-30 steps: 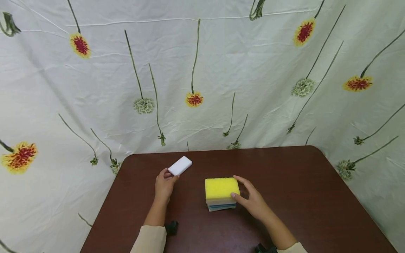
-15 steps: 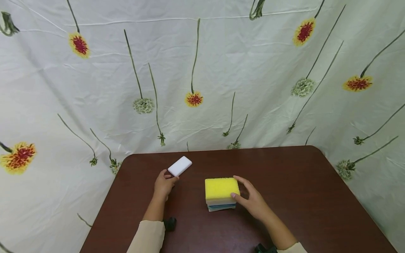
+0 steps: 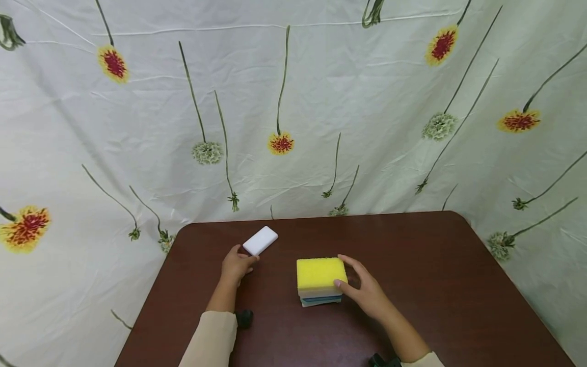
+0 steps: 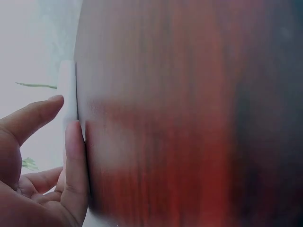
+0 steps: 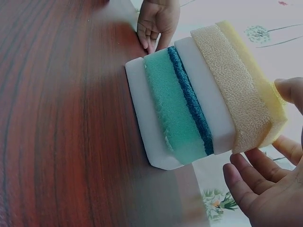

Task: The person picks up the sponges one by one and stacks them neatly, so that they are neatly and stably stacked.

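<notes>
A white sponge block (image 3: 260,240) lies flat on the table's far left part. My left hand (image 3: 237,265) is at its near left end, thumb and fingers on either side of the corner; whether they touch it is hard to tell. In the right wrist view a stack stands on the table: a white block (image 5: 154,123), a teal sponge (image 5: 173,101) with a dark blue layer, another white block (image 5: 208,97), then a beige foam layer (image 5: 239,90) under a yellow sponge (image 3: 321,272). My right hand (image 3: 367,290) holds the yellow sponge by its right end, between thumb and fingers.
The dark brown table (image 3: 412,255) has rounded far corners. Behind it hangs a white cloth (image 3: 348,86) printed with flowers. Dark straps with wrist cameras sit on both forearms.
My left hand has drawn back slightly toward the lower left, while the white block stays where it was. My right hand and the stack have not moved.
</notes>
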`<act>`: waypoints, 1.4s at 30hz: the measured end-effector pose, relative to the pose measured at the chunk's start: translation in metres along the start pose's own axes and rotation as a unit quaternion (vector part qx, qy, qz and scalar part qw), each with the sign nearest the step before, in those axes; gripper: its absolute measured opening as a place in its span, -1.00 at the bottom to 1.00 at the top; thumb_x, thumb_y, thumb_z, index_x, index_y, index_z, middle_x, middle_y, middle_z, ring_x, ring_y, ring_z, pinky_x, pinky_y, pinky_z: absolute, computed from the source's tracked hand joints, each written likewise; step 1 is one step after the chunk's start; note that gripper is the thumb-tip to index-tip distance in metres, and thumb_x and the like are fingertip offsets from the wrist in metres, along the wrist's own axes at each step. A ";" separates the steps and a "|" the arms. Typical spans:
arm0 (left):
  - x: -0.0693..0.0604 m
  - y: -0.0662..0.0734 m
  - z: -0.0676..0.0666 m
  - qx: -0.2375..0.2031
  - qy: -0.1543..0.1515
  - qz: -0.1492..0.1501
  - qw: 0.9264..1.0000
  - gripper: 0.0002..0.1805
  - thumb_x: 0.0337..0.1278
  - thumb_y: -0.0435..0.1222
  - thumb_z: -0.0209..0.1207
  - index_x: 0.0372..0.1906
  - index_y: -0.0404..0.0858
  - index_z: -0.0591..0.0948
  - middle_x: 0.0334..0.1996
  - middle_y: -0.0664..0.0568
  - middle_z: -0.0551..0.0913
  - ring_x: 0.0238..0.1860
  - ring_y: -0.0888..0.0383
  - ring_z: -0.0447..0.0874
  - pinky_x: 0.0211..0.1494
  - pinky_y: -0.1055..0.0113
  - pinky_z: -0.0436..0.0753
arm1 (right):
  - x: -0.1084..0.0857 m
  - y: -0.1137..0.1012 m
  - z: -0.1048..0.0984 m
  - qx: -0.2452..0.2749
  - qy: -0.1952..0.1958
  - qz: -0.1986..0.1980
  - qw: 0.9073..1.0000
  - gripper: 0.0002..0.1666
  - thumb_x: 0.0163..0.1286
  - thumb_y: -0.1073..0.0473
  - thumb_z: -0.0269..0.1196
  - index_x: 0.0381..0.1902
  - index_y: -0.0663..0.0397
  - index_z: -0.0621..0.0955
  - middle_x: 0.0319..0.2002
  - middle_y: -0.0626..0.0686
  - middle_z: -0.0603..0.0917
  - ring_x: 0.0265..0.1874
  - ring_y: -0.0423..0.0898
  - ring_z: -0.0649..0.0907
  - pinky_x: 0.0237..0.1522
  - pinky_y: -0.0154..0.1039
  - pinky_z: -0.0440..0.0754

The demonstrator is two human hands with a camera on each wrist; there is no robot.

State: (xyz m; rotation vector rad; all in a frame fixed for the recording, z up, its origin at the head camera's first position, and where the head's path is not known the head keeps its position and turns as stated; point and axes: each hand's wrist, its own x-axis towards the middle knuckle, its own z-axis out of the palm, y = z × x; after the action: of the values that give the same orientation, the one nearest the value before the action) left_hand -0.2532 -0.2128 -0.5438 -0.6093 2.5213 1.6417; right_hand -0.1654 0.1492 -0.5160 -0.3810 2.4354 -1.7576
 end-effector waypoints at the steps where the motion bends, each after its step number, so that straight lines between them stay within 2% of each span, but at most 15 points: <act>1: 0.001 0.000 0.000 0.005 0.000 0.001 1.000 -0.04 0.16 -0.30 0.39 0.56 -0.39 0.10 -0.05 -0.29 0.57 -0.41 0.13 0.68 -0.27 0.30 0.74 | 0.000 0.000 0.000 -0.001 -0.001 0.000 1.000 -0.22 0.38 -0.02 0.37 0.49 -0.31 0.33 0.47 0.07 0.34 0.26 0.19 0.55 0.08 -0.21 0.66; 4: 0.002 0.001 0.002 0.025 0.000 0.006 1.000 -0.05 0.15 -0.30 0.40 0.54 -0.40 0.13 -0.05 -0.32 0.56 -0.39 0.11 0.65 -0.33 0.34 0.72 | 0.000 0.001 0.000 -0.001 -0.001 0.001 1.000 -0.20 0.38 -0.03 0.37 0.50 -0.24 0.32 0.48 0.07 0.33 0.26 0.20 0.55 0.05 -0.22 0.67; 7: 0.003 0.002 0.003 0.046 0.002 0.010 0.999 -0.06 0.14 -0.28 0.40 0.52 -0.42 0.15 -0.02 -0.36 0.54 -0.42 0.12 0.64 -0.37 0.36 0.70 | 0.000 0.002 0.000 -0.002 -0.001 0.000 1.000 -0.20 0.38 -0.04 0.36 0.50 -0.26 0.32 0.49 0.07 0.32 0.27 0.21 0.55 0.07 -0.20 0.68; 11: 0.002 0.003 0.003 0.066 0.010 0.016 0.998 -0.08 0.16 -0.24 0.40 0.51 -0.43 0.17 -0.03 -0.38 0.57 -0.53 0.16 0.63 -0.43 0.37 0.67 | 0.000 0.002 0.000 -0.004 -0.002 -0.003 1.000 -0.23 0.39 -0.04 0.36 0.47 -0.39 0.32 0.49 0.06 0.31 0.29 0.20 0.54 0.11 -0.16 0.66; 16: 0.003 0.004 0.003 0.075 0.018 0.026 0.997 -0.12 0.20 -0.22 0.37 0.49 -0.44 0.20 0.07 -0.46 0.55 -0.55 0.16 0.64 -0.44 0.36 0.68 | 0.000 0.000 0.000 0.002 0.000 0.001 1.000 -0.24 0.38 -0.04 0.36 0.45 -0.46 0.32 0.49 0.07 0.31 0.28 0.21 0.55 0.07 -0.18 0.68; 20: 0.005 0.003 0.004 0.073 0.023 0.020 0.997 -0.15 0.23 -0.21 0.36 0.50 -0.40 0.21 0.02 -0.43 0.58 -0.54 0.15 0.64 -0.43 0.36 0.68 | -0.001 -0.001 0.000 0.002 -0.003 0.005 1.000 -0.24 0.39 -0.05 0.36 0.46 -0.45 0.32 0.50 0.07 0.30 0.26 0.21 0.55 0.02 -0.22 0.68; 25: 0.007 0.000 0.004 0.066 0.026 0.011 0.997 -0.16 0.25 -0.21 0.35 0.51 -0.34 0.22 -0.05 -0.36 0.60 -0.56 0.17 0.63 -0.44 0.36 0.68 | -0.001 0.000 0.000 0.004 -0.005 0.007 1.000 -0.24 0.39 -0.05 0.36 0.47 -0.42 0.32 0.50 0.06 0.31 0.25 0.18 0.56 0.00 -0.25 0.66; 33: 0.003 -0.001 0.004 0.041 0.028 0.008 0.999 -0.17 0.23 -0.21 0.36 0.50 -0.34 0.25 0.00 -0.37 0.59 -0.51 0.15 0.64 -0.41 0.34 0.70 | -0.001 0.000 0.000 0.001 -0.004 0.002 1.000 -0.24 0.40 -0.04 0.35 0.48 -0.39 0.31 0.50 0.07 0.31 0.25 0.18 0.55 0.03 -0.22 0.65; 42: -0.001 -0.002 0.003 -0.025 0.018 0.004 1.000 -0.18 0.21 -0.19 0.38 0.48 -0.35 0.28 0.10 -0.37 0.56 -0.15 -0.03 0.68 -0.33 0.33 0.73 | -0.001 0.001 0.000 0.003 -0.002 0.004 1.000 -0.23 0.39 -0.05 0.35 0.48 -0.38 0.32 0.52 0.08 0.28 0.29 0.23 0.53 0.02 -0.23 0.68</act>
State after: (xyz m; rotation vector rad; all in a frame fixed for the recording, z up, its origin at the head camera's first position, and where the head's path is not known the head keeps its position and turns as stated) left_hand -0.2524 -0.2104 -0.5467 -0.6393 2.5168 1.7174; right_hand -0.1649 0.1495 -0.5171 -0.3745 2.4246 -1.7585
